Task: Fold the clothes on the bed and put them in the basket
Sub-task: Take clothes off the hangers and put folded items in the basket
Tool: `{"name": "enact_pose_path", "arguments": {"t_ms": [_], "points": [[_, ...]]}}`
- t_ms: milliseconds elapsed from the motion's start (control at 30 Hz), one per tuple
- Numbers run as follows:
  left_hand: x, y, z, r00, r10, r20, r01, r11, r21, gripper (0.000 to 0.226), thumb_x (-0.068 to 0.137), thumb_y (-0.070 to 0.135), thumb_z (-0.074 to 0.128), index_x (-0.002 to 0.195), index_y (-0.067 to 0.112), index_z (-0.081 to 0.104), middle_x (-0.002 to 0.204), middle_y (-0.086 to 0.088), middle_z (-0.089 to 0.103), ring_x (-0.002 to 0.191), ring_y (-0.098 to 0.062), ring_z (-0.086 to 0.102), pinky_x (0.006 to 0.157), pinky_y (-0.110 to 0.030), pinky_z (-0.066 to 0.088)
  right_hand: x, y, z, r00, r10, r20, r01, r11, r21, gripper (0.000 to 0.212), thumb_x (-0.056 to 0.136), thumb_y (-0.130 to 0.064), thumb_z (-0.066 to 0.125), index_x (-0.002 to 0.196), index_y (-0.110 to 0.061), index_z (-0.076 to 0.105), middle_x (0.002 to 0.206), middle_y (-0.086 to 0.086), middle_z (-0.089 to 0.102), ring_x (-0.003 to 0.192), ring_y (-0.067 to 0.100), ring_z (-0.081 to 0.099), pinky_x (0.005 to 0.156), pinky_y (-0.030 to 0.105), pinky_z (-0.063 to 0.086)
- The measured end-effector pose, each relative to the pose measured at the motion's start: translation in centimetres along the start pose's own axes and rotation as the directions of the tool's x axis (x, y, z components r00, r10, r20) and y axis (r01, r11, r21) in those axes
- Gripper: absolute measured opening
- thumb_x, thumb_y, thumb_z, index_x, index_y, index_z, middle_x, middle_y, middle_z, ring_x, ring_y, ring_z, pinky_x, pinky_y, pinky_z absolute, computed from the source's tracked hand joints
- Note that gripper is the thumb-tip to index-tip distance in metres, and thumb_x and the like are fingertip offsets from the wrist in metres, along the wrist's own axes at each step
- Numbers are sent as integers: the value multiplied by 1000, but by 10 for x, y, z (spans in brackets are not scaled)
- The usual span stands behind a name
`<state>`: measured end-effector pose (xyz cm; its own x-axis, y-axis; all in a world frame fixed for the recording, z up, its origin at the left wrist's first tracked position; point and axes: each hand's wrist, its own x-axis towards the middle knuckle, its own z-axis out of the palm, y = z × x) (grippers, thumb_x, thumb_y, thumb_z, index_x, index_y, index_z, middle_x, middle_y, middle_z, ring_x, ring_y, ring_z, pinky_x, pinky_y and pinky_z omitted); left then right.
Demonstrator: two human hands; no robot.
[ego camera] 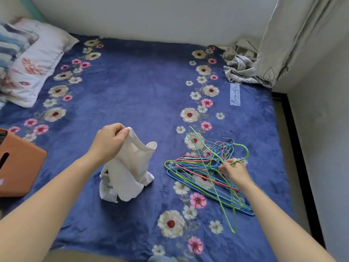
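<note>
Left hand (109, 142) at white garment (130, 167) top edge

The blanket label (235, 94) reads roughly "Bianca".

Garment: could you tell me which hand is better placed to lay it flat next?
Left, probably: the left hand grips the garment at its top, while the right hand pinches a green hanger.

Left hand (109, 141) grips white garment (130, 167) (crumpled); right hand (235, 170) pinches green hanger (226, 178).
</note>
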<state>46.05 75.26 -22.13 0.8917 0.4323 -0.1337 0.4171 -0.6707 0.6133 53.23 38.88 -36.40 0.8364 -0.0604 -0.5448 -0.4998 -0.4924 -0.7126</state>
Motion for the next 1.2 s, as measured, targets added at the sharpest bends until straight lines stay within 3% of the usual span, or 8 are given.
{"name": "enact_pose_path", "arguments": {"t_ms": [133,200,333,500,667,800,1067,1200], "points": [[-6,-6,-4,999,41,10,-40,998,-57,29,98,26,53,78,6,61,64,-4,46,58,-14,38,55,-27,29,11,15,2,993,75,86,-71,996,-56,27,92,3,55,70,-10,57,68,8,64,63,13,61,62,17,47],[-9,-10,-8,997,76,33,-73,994,-87,27,98,26,55,75,12,61,60,-1,40,53,-9,34,53,-24,26,20,16,1,993,120,-11,-120,977,-176,7,91,-9,64,85,-5,65,89,13,65,89,25,60,81,30,44],[-17,-19,-26,985,139,102,-123,982,-146,24,97,27,58,76,17,64,57,5,36,53,-8,31,51,-19,25,18,-3,12,926,80,-368,-232,891,-390,50,86,-23,67,128,0,53,135,22,50,129,37,40,101,46,37],[-20,-26,-59,940,156,303,-57,948,-312,28,82,46,59,81,20,68,71,-2,53,68,-15,45,69,-32,32,-30,-57,100,957,-92,276,180,933,-313,66,79,-12,74,140,-7,48,137,12,55,122,25,54,99,34,45],[-21,-27,-112,832,221,510,50,884,-465,24,81,37,65,83,13,67,76,-2,61,67,-13,58,63,-23,43,-75,-103,183,911,-133,389,246,934,-257,120,68,-19,85,157,-20,4,162,4,10,148,23,11,117,43,24],[-5,-57,-171,765,266,586,122,834,-538,37,60,45,84,78,17,69,74,0,64,61,-12,62,53,-20,49,-95,-136,208,878,-167,449,243,963,-117,40,79,-26,74,117,-14,67,129,6,58,126,24,50,99,38,46],[43,-127,-295,489,10,872,48,998,-38,70,44,32,97,106,15,70,104,-13,73,95,-30,71,77,-39,58,-158,-253,180,865,-399,303,356,915,188,32,100,-42,50,92,-18,69,80,-1,69,69,14,62,60,27,49],[78,-123,-319,647,-181,741,-163,916,366,33,67,11,86,98,10,72,87,-6,76,85,-25,73,80,-38,59,-194,-309,160,807,-270,524,388,913,-126,65,60,-67,78,100,-16,72,97,5,75,85,25,71,78,39,55]]}}
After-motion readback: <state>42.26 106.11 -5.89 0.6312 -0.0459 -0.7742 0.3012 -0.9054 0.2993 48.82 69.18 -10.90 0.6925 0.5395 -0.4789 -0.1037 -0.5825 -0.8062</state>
